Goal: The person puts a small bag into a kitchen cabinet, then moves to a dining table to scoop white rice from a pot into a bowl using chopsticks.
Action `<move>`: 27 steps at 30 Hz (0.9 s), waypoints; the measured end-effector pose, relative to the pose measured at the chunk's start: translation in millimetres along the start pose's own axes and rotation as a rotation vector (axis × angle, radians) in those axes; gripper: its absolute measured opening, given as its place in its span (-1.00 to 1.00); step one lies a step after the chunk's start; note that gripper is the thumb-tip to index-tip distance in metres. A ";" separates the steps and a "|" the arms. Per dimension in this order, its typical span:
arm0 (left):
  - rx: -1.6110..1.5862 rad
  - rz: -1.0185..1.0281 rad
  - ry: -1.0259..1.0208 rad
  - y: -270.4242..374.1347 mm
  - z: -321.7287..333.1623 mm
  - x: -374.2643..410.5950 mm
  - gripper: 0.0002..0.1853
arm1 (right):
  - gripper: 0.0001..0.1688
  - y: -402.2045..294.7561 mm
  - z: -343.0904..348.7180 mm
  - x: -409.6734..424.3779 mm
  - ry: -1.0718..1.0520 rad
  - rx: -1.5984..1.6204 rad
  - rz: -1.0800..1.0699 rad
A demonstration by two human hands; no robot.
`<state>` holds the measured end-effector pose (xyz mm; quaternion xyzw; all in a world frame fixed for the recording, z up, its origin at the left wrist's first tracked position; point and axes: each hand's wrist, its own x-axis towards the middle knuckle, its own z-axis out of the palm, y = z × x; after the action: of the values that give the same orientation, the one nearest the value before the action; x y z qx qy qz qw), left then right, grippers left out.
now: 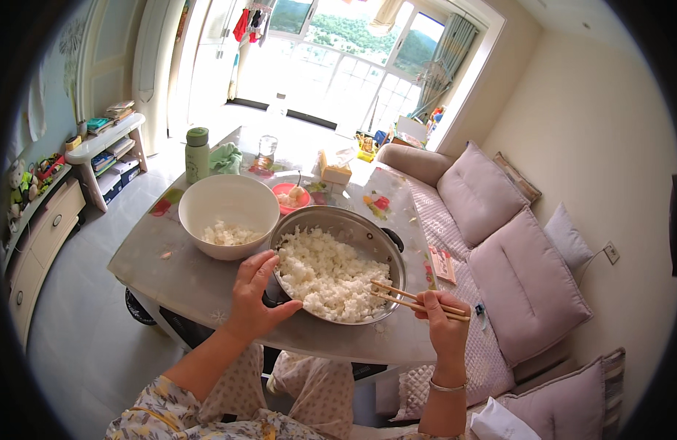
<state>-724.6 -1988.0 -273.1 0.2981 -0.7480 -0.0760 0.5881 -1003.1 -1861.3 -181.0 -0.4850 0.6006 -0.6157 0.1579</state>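
Observation:
A wide steel pot (366, 231) with black side handles holds a mound of white cooked rice (333, 275). My left hand (256, 302) rests on the pot's left rim, fingers and thumb spread along the edge near one handle. Between the fingers of my right hand (445, 316) is a pair of wooden chopsticks (410, 300), their tips at the right side of the rice. Left of the pot stands a large white bowl (228, 201) with a smaller heap of rice in its bottom. Behind the pot, a small pink bowl (289, 206) contains some rice and a utensil.
A green bottle (197, 157), a green cloth (225, 158), a clear bottle (267, 151) and a tissue box (335, 168) stand toward the table's (206, 291) far end. A quilted sofa (448, 242) with cushions runs along the right. Shelves (110, 148) stand at the left.

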 end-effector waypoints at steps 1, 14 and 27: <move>0.031 -0.008 0.002 1.0 0.1 -0.7 -0.23 | -0.75 2.0 2.9 0.2 -0.006 0.029 0.022; 0.084 0.028 -0.016 0.9 -2.3 1.5 -0.30 | -0.71 18.1 40.4 -9.1 -0.033 0.273 0.120; 0.053 0.023 -0.014 -0.6 -3.2 0.7 -0.36 | -0.71 26.4 51.0 -3.9 0.087 0.544 0.203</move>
<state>-721.5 -1988.2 -271.9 0.3044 -0.7573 -0.0516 0.5754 -971.4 -1894.2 -216.0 -0.3355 0.4652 -0.7553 0.3172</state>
